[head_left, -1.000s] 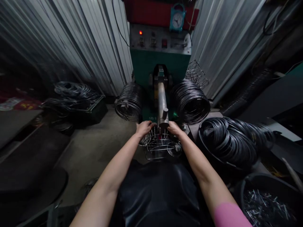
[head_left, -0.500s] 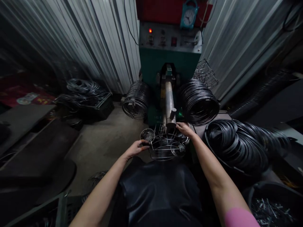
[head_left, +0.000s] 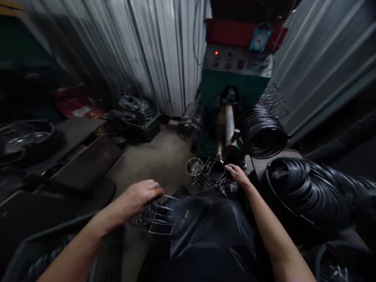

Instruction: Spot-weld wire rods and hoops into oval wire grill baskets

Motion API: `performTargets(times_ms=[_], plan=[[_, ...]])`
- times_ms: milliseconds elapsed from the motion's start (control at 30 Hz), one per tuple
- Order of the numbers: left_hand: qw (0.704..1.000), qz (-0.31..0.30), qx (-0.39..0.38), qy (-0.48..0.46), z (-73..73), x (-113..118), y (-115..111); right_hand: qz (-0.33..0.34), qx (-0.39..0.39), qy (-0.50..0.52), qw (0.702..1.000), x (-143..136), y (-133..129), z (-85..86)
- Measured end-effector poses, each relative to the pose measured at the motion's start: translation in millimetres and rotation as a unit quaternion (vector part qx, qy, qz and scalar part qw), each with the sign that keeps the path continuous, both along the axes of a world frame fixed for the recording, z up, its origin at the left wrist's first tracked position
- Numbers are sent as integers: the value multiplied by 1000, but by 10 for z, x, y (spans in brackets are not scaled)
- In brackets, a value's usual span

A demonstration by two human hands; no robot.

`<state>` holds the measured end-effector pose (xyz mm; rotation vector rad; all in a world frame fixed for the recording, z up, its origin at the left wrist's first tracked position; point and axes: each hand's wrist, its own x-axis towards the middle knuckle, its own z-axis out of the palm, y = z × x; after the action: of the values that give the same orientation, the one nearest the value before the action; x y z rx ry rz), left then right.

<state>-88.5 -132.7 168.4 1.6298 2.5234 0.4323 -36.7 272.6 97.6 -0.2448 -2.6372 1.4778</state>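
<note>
My left hand (head_left: 143,196), an orange band on one finger, is closed on a wire rack (head_left: 162,222). The rack hangs low at the left of the dark apron (head_left: 211,227), blurred by motion. My right hand (head_left: 237,174) reaches under the arm of a green machine (head_left: 230,121), its fingertips pinched close to the lower tip of that arm. What they hold, if anything, is too small to make out. Below the arm, beside my right hand, lie a wire grid (head_left: 207,172) and two round holders with small metal parts, one at left (head_left: 194,167) and one at right (head_left: 229,188).
Wire coils flank the machine at left (head_left: 190,122) and right (head_left: 264,131). A large pile of wire rings (head_left: 308,192) stands at the right. A green crate (head_left: 32,243) is at lower left, and a bucket of metal pieces (head_left: 326,258) at lower right.
My left hand has moved left and toward me, carrying the wire rack away from the machine. My right hand stays near the machine's arm. The view has turned left.
</note>
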Motion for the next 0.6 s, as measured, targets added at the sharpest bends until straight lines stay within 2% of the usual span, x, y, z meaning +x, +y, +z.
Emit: performTargets(times_ms=[67,133,167,267,300,333,433,500,600], plan=[[996,79,-32,-7,-53,-34,-342,13,15,-5,1000,21,-130,-5],[985,156,-67,-42,-250,-76,-618,30,46,-16,998,23,-244,-10],[975,198,-84,-61,-393,-101,-729,38,64,-22,997,17,-292,-12],[953,270,-102,-92,-908,-209,-986,52,110,-40,992,-16,-399,-3],[938,313,-105,-107,-1081,-256,-1054,50,119,-45,991,-24,-425,8],[923,354,-104,-112,-1245,-307,-1115,46,125,-49,990,-30,-448,24],[897,415,-103,-115,-1670,-423,-1235,24,133,-51,990,-25,-502,93],[887,432,-106,-121,-1919,-423,-1241,0,135,-48,990,-9,-528,140],[875,441,-124,-158,-2294,-274,-1142,-31,129,-53,990,25,-543,174]])
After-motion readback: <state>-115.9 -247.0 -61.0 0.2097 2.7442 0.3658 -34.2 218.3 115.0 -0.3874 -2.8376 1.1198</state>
